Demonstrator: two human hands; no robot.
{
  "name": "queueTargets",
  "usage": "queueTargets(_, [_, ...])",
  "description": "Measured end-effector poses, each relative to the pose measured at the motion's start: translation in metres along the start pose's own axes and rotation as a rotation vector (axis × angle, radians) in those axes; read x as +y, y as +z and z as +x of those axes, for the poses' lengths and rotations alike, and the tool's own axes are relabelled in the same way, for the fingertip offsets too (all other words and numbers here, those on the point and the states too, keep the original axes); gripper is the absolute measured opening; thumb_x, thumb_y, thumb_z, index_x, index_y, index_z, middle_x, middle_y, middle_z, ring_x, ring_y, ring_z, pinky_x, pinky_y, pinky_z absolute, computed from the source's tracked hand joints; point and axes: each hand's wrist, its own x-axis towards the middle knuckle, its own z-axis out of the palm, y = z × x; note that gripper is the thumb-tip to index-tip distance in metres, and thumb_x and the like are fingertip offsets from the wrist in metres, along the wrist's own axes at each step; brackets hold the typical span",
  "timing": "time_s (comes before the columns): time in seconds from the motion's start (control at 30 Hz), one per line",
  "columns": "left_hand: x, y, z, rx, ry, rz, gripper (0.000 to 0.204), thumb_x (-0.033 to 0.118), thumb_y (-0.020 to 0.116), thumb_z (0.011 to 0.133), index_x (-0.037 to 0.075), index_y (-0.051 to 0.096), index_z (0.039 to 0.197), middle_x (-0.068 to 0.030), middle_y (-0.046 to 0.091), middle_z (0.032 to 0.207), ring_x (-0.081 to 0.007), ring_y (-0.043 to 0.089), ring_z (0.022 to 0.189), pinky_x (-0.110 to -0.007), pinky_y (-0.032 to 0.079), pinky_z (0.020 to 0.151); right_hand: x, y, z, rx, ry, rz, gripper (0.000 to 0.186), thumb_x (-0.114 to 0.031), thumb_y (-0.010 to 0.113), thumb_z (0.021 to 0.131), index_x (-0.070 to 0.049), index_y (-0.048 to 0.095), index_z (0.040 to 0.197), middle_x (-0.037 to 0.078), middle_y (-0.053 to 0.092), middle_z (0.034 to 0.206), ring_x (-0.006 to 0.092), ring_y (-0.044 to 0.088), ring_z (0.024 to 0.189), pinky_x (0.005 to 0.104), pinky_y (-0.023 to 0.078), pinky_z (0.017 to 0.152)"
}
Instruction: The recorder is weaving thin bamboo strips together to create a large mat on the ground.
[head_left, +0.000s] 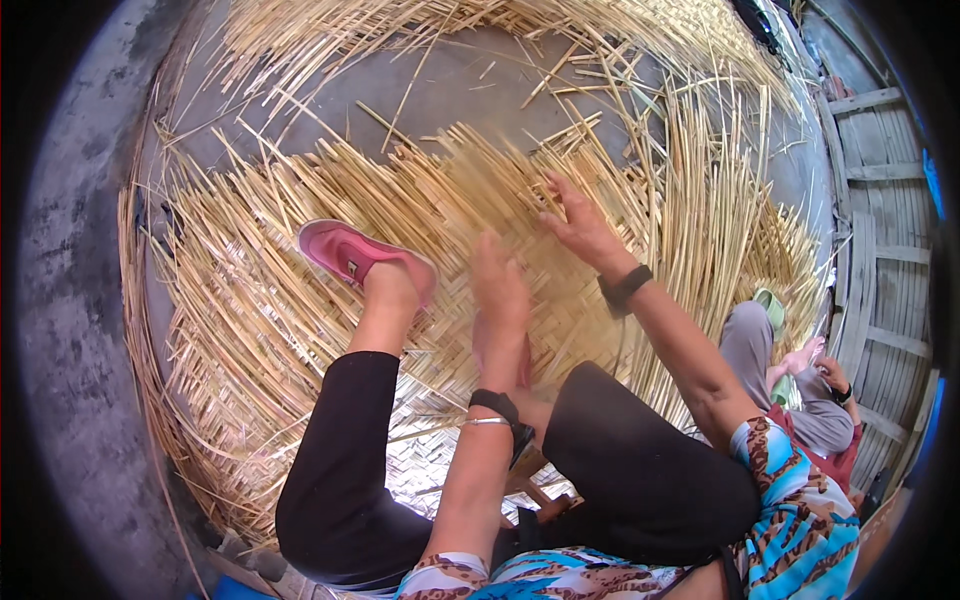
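Observation:
A half-woven mat (560, 310) of split yellow reeds lies on the floor before me, its loose strips fanning out at the far edge. Over its middle, my left hand (500, 285) is smeared by motion, so its fingers do not read clearly. To the right and a little farther off, my right hand (582, 228) is raised above the strips with thumb and fingers apart, and nothing shows in it. Between and beyond the hands, some reed strips (490, 175) are blurred. My pink shoe (345, 250) rests on the mat, left of the hands.
More loose reeds (330, 30) are spread along the far side of the grey floor (460, 85). A concrete wall (85, 290) rises at left. At right, another person (800, 400) sits near a slatted wooden panel (885, 250), with a hand near a bare foot.

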Motion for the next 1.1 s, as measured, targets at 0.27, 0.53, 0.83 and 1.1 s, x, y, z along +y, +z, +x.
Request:
queueTargets(0.27, [0.021, -0.057, 0.017, 0.128, -0.114, 0.029, 0.039, -0.002, 0.055, 0.086, -0.006, 0.048, 0.125, -0.0160, 0.058, 0.113, -0.0225, 0.059, 0.105, -0.032, 0.047, 0.090, 0.021, 0.045, -0.040, -0.162, -0.416, -0.725, 0.062, -0.012, 0.054, 0.080, -0.007, 0.038, 0.140, 0.008, 0.036, 0.146, 0.0297, 0.030, 0.137, 0.0505, 0.027, 0.107])
queueTargets(0.53, [0.147, -0.246, 0.010, 0.420, 0.126, -0.277, 0.029, 0.005, 0.056, 0.092, -0.003, 0.055, 0.120, -0.0094, 0.062, 0.115, -0.0139, 0.059, 0.104, -0.026, 0.047, 0.084, 0.023, 0.058, -0.063, -0.267, -0.264, -0.834, 0.074, -0.026, 0.058, 0.084, -0.015, 0.025, 0.148, 0.001, 0.018, 0.155, 0.0286, 0.017, 0.143, 0.0595, 0.021, 0.108])
queueTargets(0.83, [0.198, -0.492, -0.160, 0.845, 0.224, -0.057, 0.018, 0.013, 0.057, 0.093, 0.005, 0.062, 0.109, -0.0024, 0.068, 0.101, -0.0085, 0.063, 0.091, -0.020, 0.046, 0.069, -0.020, -0.015, -0.119, 0.242, -0.535, -0.428, 0.056, -0.021, 0.058, 0.091, -0.011, 0.038, 0.142, 0.014, 0.054, 0.130, 0.0312, 0.055, 0.112, 0.0391, 0.045, 0.090])
queueTargets(1.1, [0.178, -0.614, -0.331, 0.879, 0.121, -0.046, 0.018, 0.021, 0.058, 0.094, 0.008, 0.065, 0.104, -0.0006, 0.069, 0.097, -0.0078, 0.064, 0.086, -0.020, 0.043, 0.066, -0.105, -0.134, -0.170, -0.015, -0.263, 0.158, 0.040, -0.030, 0.053, 0.097, 0.001, 0.057, 0.121, 0.008, 0.065, 0.084, 0.0108, 0.061, 0.059, 0.0236, 0.049, 0.055])
